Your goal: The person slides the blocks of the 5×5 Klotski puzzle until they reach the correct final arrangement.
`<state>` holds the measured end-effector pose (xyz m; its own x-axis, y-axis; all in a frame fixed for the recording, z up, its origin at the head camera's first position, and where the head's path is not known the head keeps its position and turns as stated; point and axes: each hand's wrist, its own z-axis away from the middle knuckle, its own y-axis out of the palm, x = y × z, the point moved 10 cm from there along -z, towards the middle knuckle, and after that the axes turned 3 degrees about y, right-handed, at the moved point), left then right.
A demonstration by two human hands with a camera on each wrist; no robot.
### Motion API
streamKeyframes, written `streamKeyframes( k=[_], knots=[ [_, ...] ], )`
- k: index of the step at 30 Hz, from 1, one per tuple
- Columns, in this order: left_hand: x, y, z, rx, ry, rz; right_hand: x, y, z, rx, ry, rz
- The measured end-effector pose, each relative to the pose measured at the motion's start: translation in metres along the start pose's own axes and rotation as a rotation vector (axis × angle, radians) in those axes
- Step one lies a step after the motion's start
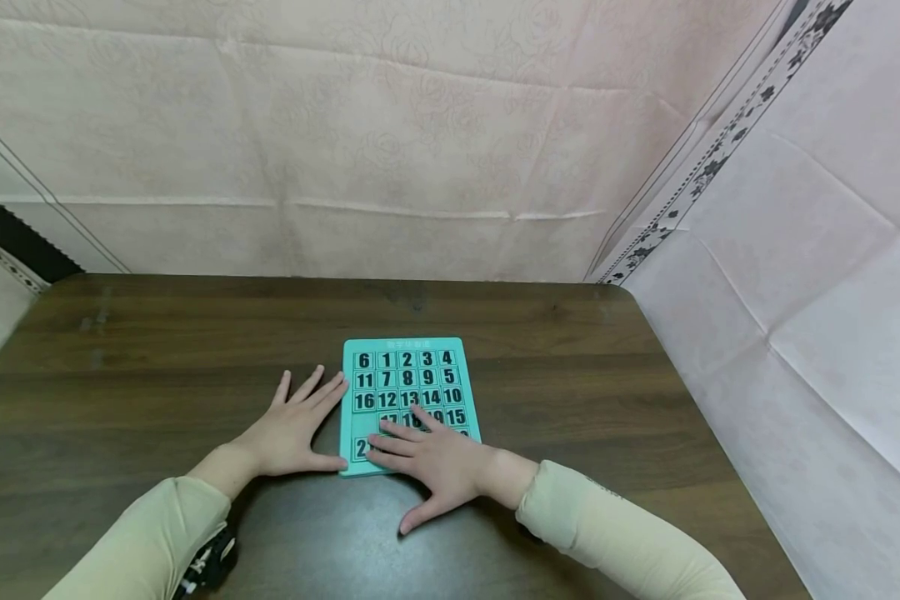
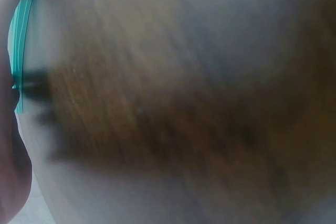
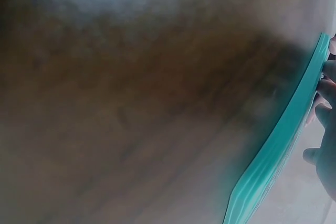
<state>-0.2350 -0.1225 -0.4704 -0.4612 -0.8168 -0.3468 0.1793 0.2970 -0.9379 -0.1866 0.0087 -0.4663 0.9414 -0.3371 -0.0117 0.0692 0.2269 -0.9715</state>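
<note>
A turquoise number sliding puzzle [image 1: 407, 389] lies flat on the table in the head view, its black numbers facing up. The fourth row has a blank slot at its left end. My left hand [image 1: 288, 433] is spread along the puzzle's left edge, with thumb and fingertips at the rim. Over the lower rows reaches my right hand [image 1: 446, 465], fingers stretched out across the tiles and thumb apart on the near side. It hides part of the bottom two rows. In the right wrist view, the puzzle's side edge [image 3: 278, 135] shows beneath the fingers.
The brown wooden table [image 1: 157, 350] has rounded far corners. Pale patterned cloth [image 1: 390, 150] hangs behind it, and another white cloth [image 1: 817, 292] lies along the right side. A dark device [image 1: 208, 562] is at the left wrist.
</note>
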Motion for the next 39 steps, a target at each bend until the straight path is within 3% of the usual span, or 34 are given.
streamKeyframes(
  k=[5, 15, 24, 39],
  knots=[
    [0.0, 0.0, 0.0, 0.005, -0.002, 0.003, -0.004, -0.002, -0.001, -0.005, 0.009, -0.008],
    [0.0, -0.001, 0.0, 0.005, 0.0, -0.001, -0.026, -0.009, -0.016, 0.0, 0.113, -0.045],
    [-0.001, 0.0, 0.0, 0.006, -0.002, 0.012, -0.039, -0.01, -0.03, 0.048, 0.19, -0.047],
    [0.0, 0.0, 0.0, 0.006, -0.003, 0.018, -0.034, -0.009, -0.027, 0.064, 0.174, -0.026]
  ],
)
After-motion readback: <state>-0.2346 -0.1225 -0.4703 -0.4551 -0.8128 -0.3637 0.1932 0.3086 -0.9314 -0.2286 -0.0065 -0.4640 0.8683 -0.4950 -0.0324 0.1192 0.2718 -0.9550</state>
